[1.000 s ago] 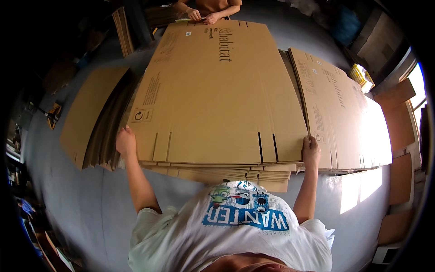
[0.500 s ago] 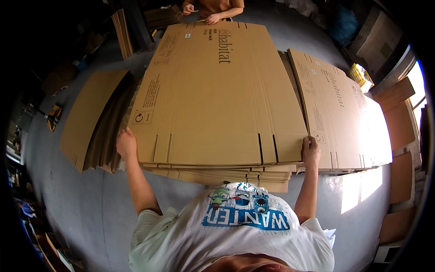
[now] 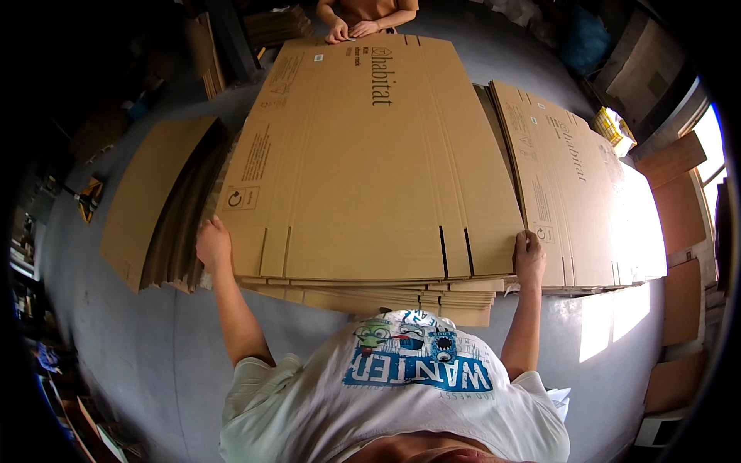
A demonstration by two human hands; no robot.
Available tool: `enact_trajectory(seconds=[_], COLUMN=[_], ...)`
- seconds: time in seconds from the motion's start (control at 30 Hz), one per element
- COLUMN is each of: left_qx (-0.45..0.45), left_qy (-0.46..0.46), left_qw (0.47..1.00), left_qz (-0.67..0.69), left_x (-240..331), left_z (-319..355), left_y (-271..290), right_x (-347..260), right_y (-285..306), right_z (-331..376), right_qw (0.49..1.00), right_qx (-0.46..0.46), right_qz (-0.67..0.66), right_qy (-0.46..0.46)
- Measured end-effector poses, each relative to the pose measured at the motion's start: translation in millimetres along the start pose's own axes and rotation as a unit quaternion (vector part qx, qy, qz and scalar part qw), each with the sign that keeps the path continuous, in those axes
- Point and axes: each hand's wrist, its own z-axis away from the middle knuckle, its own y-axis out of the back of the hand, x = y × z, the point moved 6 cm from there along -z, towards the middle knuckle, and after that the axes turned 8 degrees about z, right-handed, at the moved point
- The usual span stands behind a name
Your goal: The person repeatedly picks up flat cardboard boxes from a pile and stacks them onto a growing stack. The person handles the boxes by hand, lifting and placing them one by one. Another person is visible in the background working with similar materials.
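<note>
Flattened cardboard sheet [image 3: 370, 162] — a large brown box blank with printed marks and 4 slots cut into its near edge — lies on top of a stack of similar sheets [image 3: 386, 293] on the grey floor [image 3: 116, 339]. The left hand [image 3: 214, 245] grips the sheet's near-left corner, fingers curled around the edge; the right hand [image 3: 529, 257] clasps the near-right corner in the same way, fingers wrapped over the rim. At the far end, a second person's hands [image 3: 351, 31] rest on the sheet's opposite edge (only forearms and hands show). A second stack of blanks [image 3: 579, 177] lies just beside it on the right, its edge touching the right hand's side, and a third pile [image 3: 154, 201] sits on the left, near the left hand. More cardboard pieces [image 3: 679, 324] lean at the far right — sunlight falls across the floor there.
</note>
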Motion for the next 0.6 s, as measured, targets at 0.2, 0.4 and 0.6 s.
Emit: enact_trajectory(seconds=[0.2,0.4,0.6], left_qx=[-0.001,0.002,-0.255], left_qy=[0.004,-0.018,-0.035], left_qw=[1.0,1.0,0.903], left_qz=[0.012,0.026,0.343], left_x=[1.4,0.4,-56.9], left_z=[3.1,-5.6,-61.0], left_y=[1.1,-9.8,-29.1], right_x=[-0.8,13.3,-21.6], right_y=[-0.1,2.4,50.2], right_z=[0.6,-3.4,-6.7], right_qw=[1.0,0.999,0.937], right_qx=[-0.003,-0.018,-0.141], right_qz=[-0.003,-0.032,-0.316], right_qy=[-0.005,-0.004,-0.042])
